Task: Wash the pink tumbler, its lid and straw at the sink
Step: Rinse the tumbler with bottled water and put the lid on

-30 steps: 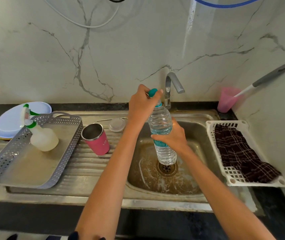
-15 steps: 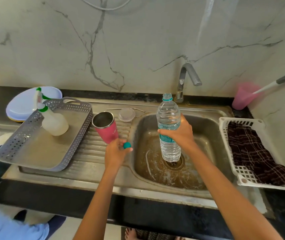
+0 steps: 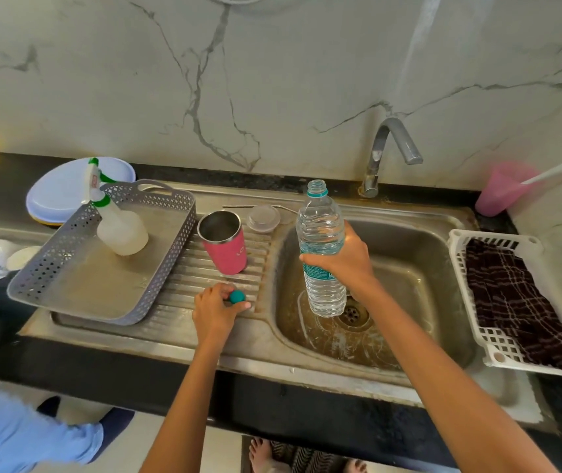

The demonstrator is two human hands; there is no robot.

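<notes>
Right grip (image 3: 344, 264) wrapped round uncapped water bottle (image 3: 322, 233), upright over sink (image 3: 426, 254). Left grip (image 3: 216, 312) pinched teal cap (image 3: 237, 296) left of sink. Pink tumbler (image 3: 226, 247) upright there too, with lid (image 3: 263, 218) and straw (image 3: 238, 206) at sink's far-left corner.

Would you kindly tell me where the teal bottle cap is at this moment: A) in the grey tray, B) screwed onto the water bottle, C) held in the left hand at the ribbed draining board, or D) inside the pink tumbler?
C: the left hand pinches the teal cap at the draining board, and the water bottle in the right hand has a bare neck.
</notes>
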